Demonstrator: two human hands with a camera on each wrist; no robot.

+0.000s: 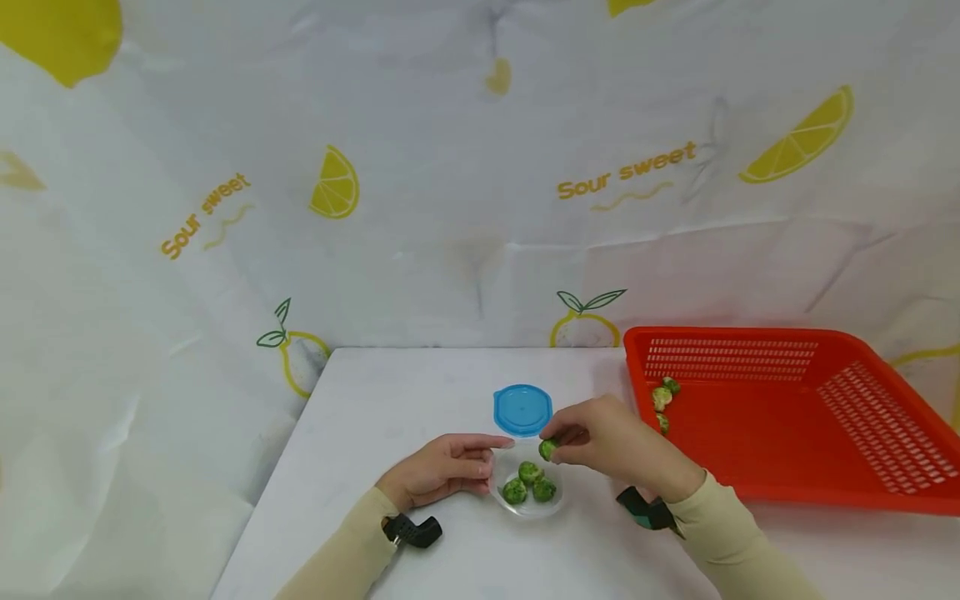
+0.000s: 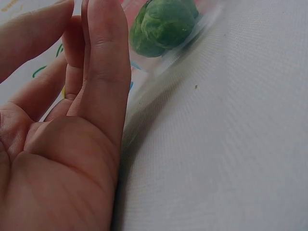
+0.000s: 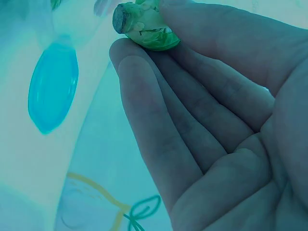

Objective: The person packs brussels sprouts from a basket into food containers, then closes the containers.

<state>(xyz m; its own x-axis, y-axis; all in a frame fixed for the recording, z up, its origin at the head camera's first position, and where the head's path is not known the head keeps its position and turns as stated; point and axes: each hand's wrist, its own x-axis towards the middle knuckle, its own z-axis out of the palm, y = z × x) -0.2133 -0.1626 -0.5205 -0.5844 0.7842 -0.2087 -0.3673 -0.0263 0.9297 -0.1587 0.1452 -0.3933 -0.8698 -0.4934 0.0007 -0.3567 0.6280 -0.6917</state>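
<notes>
A clear plastic bowl (image 1: pixel 529 510) on the white table holds three Brussels sprouts (image 1: pixel 531 473), one of which also shows in the left wrist view. My left hand (image 1: pixel 444 472) touches the bowl's left side, with one finger reaching along its far rim. In the left wrist view that hand's palm (image 2: pixel 62 163) faces the camera. Over the bowl's far right edge, my right hand (image 1: pixel 600 435) pinches another Brussels sprout (image 1: pixel 548 450) between thumb and fingers. Its pale cut stem end shows in the right wrist view.
Behind the bowl lies a blue lid (image 1: pixel 522 407), flat on the table (image 1: pixel 405 387). At the right stands a red plastic basket (image 1: pixel 795 437) with slotted walls and a few Brussels sprouts (image 1: pixel 662 398) by its left wall. A lemon-printed sheet (image 1: pixel 450 167) hangs behind the table.
</notes>
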